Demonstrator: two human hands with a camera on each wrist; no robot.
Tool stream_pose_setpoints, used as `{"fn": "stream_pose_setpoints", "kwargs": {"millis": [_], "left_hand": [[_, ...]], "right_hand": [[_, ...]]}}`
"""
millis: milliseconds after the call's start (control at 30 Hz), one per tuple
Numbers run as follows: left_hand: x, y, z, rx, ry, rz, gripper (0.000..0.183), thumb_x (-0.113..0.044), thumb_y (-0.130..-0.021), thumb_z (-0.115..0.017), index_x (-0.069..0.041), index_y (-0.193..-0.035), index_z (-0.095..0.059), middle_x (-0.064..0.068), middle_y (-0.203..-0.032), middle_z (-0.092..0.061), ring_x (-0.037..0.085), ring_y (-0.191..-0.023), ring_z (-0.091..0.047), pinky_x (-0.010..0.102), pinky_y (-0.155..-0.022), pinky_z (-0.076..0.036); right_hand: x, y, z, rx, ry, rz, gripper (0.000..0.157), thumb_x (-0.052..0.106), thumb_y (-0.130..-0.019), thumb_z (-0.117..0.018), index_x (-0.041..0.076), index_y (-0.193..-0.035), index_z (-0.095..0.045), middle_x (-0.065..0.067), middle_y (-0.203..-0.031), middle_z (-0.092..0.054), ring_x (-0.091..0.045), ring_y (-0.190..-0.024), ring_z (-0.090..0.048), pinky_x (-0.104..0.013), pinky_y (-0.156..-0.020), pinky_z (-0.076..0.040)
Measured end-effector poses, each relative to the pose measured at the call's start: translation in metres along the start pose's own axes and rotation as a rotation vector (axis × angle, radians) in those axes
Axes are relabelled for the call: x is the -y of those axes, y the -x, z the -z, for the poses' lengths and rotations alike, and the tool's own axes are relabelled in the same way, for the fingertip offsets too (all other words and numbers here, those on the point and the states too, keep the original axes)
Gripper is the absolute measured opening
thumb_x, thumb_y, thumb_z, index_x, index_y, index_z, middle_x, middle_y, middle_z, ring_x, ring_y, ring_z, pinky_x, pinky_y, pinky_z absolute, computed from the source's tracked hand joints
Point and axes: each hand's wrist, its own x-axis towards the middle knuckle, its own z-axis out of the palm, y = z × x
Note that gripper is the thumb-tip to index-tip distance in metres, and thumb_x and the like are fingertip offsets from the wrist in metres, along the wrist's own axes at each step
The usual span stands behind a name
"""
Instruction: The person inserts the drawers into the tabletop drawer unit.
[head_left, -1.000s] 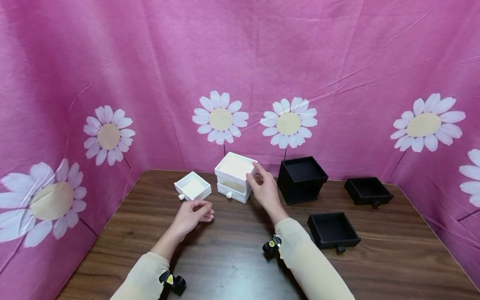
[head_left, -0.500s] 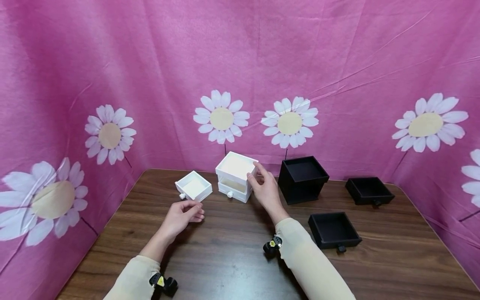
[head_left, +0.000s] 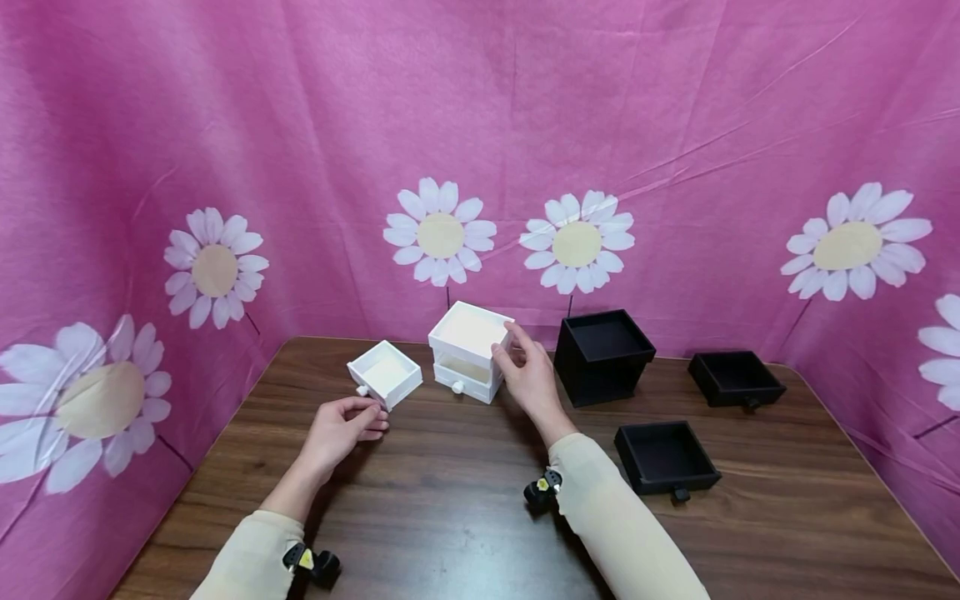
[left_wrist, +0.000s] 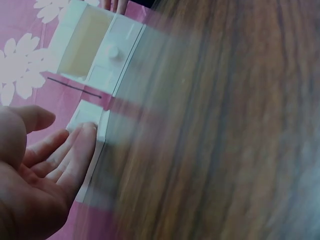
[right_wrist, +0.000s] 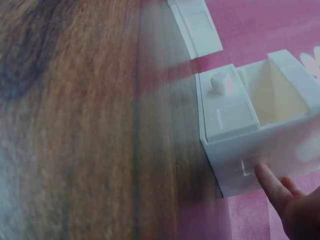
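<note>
Left hand (head_left: 339, 432) hangs loose near the white drawer (head_left: 386, 372); right hand (head_left: 529, 379) touches the white box (head_left: 467, 332) without grasping it. Rightward stand a black box (head_left: 600, 367) and two black drawers (head_left: 666, 458).

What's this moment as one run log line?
left hand: near loose white drawer; right hand: touching white box; black drawers: both on table

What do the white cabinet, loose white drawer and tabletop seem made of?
White cabinet: probably smooth, satin plastic, judging by its even colour and shallow panel outlines. Loose white drawer: likely the same, with matching colour and thin walls. Tabletop: wood or wood-look laminate; streaked brown grain and soft glare suggest a semi-gloss finish.
</note>
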Motion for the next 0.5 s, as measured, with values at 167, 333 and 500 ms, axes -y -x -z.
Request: {"fn": "stream_pose_setpoints", "kwargs": {"millis": [167, 333, 500], "left_hand": [[0.003, -0.004, 0.01, -0.069, -0.007, 0.02, 0.033, 0.0, -0.107, -0.06, 0.024, -0.13, -0.06, 0.019, -0.1, -0.081, 0.009, -0.08, -0.077, 0.027, -0.077, -0.066], [0.005, -0.007, 0.017, -0.098, 0.002, 0.043, 0.036, 0.0, -0.106, -0.061, 0.025, -0.132, -0.057, 0.018, -0.1, -0.081, 0.008, -0.079, -0.077, 0.027, -0.077, -0.066], [0.005, -0.011, 0.023, -0.11, -0.006, 0.054, 0.037, 0.0, -0.106, -0.061, 0.025, -0.133, -0.056, 0.015, -0.098, -0.081, 0.006, -0.078, -0.076, 0.026, -0.077, -0.066]], "right_hand": [[0.0, 0.0, 0.0, 0.007, -0.003, -0.002, 0.049, 0.027, -0.105, -0.07, 0.017, -0.152, -0.061, -0.025, -0.132, -0.067, -0.041, -0.114, -0.074, -0.055, -0.1, -0.061], [0.001, 0.0, 0.0, 0.011, -0.005, -0.009, 0.05, 0.027, -0.105, -0.071, 0.017, -0.153, -0.061, -0.025, -0.133, -0.067, -0.042, -0.114, -0.074, -0.055, -0.101, -0.061], [0.002, 0.0, 0.002, 0.016, 0.0, -0.015, 0.051, 0.028, -0.104, -0.072, 0.018, -0.153, -0.061, -0.024, -0.133, -0.068, -0.042, -0.115, -0.074, -0.056, -0.102, -0.06]]}}
